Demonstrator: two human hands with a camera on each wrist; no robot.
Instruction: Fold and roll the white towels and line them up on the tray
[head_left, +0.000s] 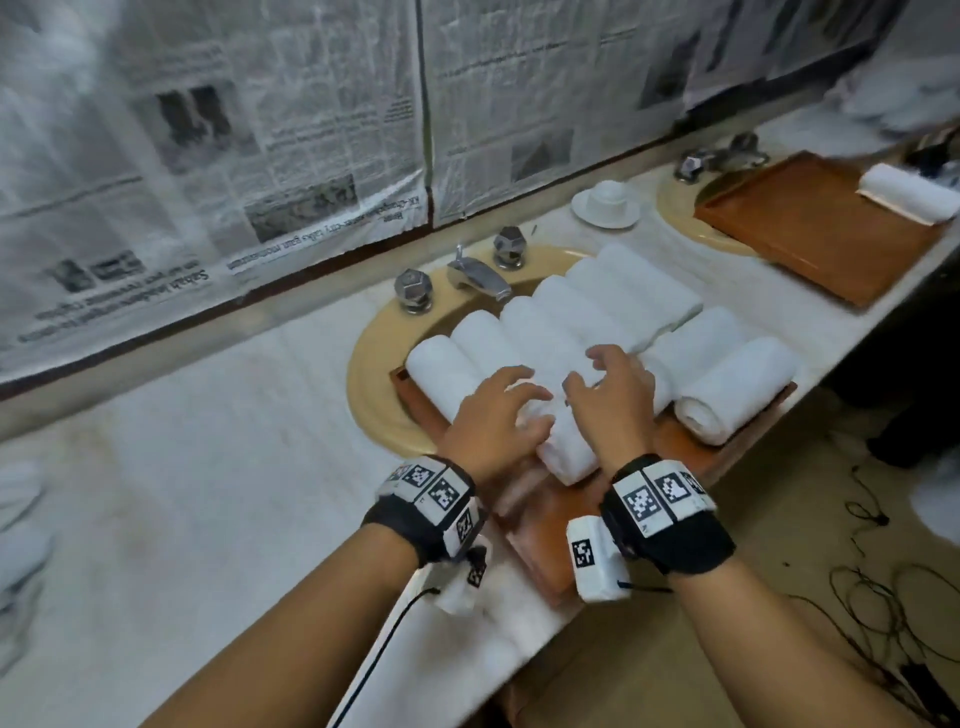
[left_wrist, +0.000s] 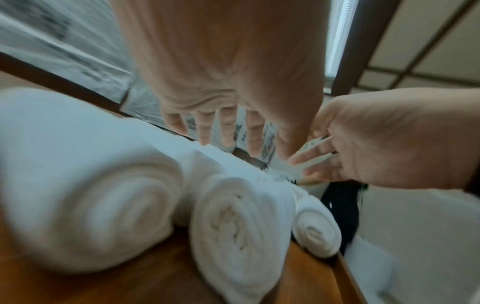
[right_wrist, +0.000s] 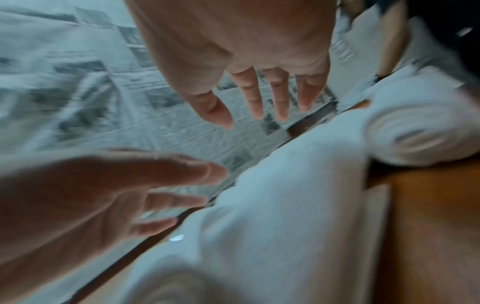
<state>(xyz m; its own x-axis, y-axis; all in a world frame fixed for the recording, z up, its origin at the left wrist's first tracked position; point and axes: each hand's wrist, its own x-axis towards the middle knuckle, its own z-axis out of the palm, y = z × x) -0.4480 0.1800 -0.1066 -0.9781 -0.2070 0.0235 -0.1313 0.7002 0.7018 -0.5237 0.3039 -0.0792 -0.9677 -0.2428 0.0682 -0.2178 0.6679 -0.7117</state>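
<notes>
A: Two wooden trays in the head view. The big reddish-brown wooden tray (head_left: 540, 525) sits at frame centre over the beige oval sink (head_left: 374, 395); a second brown wooden tray (head_left: 810, 234) at upper right carries one rolled white towel (head_left: 909, 192). All of it is on the pale marble counter (head_left: 208, 493).

B: Count on the centre tray?

A: A row of white rolled terry towels (head_left: 613, 296) lies side by side, running from frame centre up toward the right. Exact count is unclear, since the hands cover part of it. Two more rolls (head_left: 737, 384) sit right of centre.

B: Which one is being handled?

A: The middle white roll (head_left: 566, 452), directly under both hands. Its long axis runs from lower centre up and left, roughly in line with the forearms, and its spiral end faces the camera.

B: Hands?

A: The left hand (head_left: 493, 415) is on the roll's left flank and the right hand (head_left: 613, 400) on its right, about equally near. On both, the fingers are spread and only lightly bent. The wrist views show bare palms hovering over the towel with nothing gripped. Contact can't be confirmed because of motion blur.

B: Next move?

A: Probably a squeeze inward from both sides to square the roll against its neighbours.
</notes>
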